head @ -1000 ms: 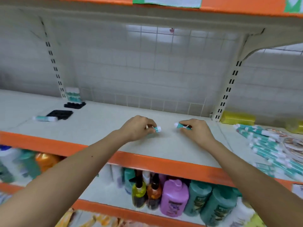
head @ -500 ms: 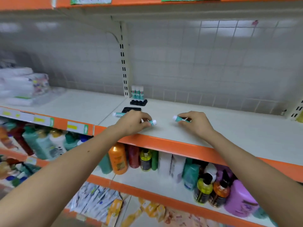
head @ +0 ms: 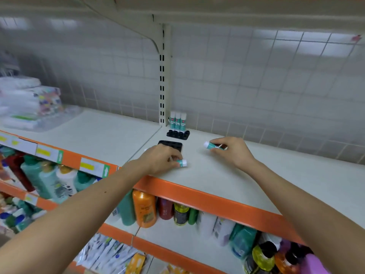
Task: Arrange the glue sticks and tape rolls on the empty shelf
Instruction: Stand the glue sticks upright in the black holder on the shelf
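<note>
While the left hand (head: 162,160) is curled round one teal glue stick (head: 182,162) near the front edge of the shelf (head: 217,178), the right hand (head: 231,153), apart from it at 2 o'clock, pinches a second glue stick (head: 210,145). At 12 o'clock three glue sticks (head: 177,121) stand upright in a black tray (head: 177,134); their red label marks are too small to read.

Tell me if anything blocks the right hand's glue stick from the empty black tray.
Nothing visible does: only bare shelf lies between the glue stick in the right hand and the empty tray. The left hand overlaps the tray's near edge.
</note>
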Available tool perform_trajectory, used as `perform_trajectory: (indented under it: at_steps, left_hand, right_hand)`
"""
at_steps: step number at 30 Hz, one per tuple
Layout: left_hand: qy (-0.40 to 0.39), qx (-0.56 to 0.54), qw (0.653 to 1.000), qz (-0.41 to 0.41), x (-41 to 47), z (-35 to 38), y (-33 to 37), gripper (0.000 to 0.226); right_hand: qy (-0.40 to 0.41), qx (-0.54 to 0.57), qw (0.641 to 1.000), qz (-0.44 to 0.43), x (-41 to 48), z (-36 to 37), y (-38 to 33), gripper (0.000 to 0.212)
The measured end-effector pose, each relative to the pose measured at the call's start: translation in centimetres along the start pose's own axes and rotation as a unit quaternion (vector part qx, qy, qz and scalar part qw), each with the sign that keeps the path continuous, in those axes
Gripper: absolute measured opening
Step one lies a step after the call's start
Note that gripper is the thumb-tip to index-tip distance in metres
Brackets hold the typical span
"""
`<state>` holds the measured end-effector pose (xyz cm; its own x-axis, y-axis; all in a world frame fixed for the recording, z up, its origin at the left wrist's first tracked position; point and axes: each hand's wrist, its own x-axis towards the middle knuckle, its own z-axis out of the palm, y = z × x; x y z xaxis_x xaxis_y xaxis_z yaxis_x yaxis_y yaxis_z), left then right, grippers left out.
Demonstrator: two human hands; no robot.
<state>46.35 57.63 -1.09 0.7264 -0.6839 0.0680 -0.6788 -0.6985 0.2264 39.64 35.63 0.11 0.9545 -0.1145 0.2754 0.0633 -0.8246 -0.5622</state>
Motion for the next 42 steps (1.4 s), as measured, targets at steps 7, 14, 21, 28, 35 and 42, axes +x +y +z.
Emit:
perform_trajectory:
  at_steps: [7, 14, 21, 28, 35, 42]
  left_hand:
    - [-0.03, 0.001, 0.999, 0.034, 2.9, 0.2, -1.3, 0.03]
    - [0.082, -0.127, 0.988, 0.009, 6.4, -1.1, -1.2, 0.032]
    - [0.098, -0.149, 0.984, 0.025, 10.3, -2.3, -2.8, 0.029]
    - [0.113, -0.184, 0.975, 0.044, 12.5, -2.3, -5.5, 0.026]
    - [0.16, -0.243, 0.956, 0.044, 13.8, -1.1, -6.6, 0.022]
    - [0.093, -0.193, 0.975, 0.059, 14.9, -0.1, -6.9, 0.045]
  right_hand:
    - [-0.018, 0.014, 1.0, -0.012, 4.4, 1.8, 1.6, 0.015]
    - [-0.034, 0.067, 0.997, -0.022, 7.8, 2.9, 1.4, 0.026]
    - [-0.004, 0.096, 0.993, -0.064, 10.4, 3.0, 0.1, 0.034]
    - [-0.003, 0.108, 0.994, -0.019, 12.4, 3.2, 0.2, 0.046]
    - [-0.048, 0.246, 0.955, 0.157, 12.6, 4.0, 1.9, 0.028]
    - [0.014, 0.172, 0.978, 0.116, 13.6, 3.0, 1.5, 0.015]
